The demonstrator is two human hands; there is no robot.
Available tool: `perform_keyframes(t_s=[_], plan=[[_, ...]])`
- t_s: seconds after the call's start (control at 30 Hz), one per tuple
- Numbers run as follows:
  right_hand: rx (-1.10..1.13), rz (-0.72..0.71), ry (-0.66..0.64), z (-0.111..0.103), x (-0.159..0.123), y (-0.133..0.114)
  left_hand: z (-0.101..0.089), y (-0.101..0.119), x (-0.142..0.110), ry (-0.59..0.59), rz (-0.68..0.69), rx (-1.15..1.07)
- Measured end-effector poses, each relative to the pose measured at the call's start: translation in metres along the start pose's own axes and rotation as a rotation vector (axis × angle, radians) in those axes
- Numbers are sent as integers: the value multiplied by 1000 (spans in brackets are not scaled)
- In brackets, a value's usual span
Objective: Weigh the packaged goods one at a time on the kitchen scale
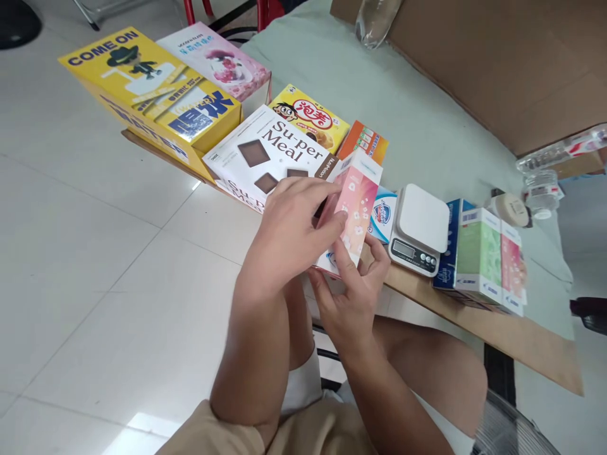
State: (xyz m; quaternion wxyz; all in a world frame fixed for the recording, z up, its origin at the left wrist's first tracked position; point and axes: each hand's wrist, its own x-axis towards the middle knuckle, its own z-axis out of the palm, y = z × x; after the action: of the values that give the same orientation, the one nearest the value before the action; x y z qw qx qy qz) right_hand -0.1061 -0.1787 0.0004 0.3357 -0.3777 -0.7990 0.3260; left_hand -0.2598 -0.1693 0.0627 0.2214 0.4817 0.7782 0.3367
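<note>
A pink box with white flowers (358, 202) is held up in front of me, tilted, over the table's near edge. My left hand (294, 234) grips its left side with thumb and fingers. At its lower end my right hand (353, 284) closes round the box from below. Behind it on the table lie a white Su-per Meal box (284, 148), a small blue and white box (383, 212) and a white digital scale (420, 227) with a bare platform.
Large yellow (152, 88) and pale pink (222, 60) boxes stand at the left. Yellow (308, 117) and orange (367, 140) boxes lie behind. Upright green (478, 249) and pink boxes (513, 265) stand at right, near plastic bottles (540, 193). Brown cardboard (497, 63) stands at the back.
</note>
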Motion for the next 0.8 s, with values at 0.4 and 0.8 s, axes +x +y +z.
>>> perform_keyframes(t_s=[0.4,0.8], plan=[[-92,38,6,2,4,4,7,-2,0,-19,-9,109],[-68,133,-123,-8,5,19,16,-7,2,35,-12,151]])
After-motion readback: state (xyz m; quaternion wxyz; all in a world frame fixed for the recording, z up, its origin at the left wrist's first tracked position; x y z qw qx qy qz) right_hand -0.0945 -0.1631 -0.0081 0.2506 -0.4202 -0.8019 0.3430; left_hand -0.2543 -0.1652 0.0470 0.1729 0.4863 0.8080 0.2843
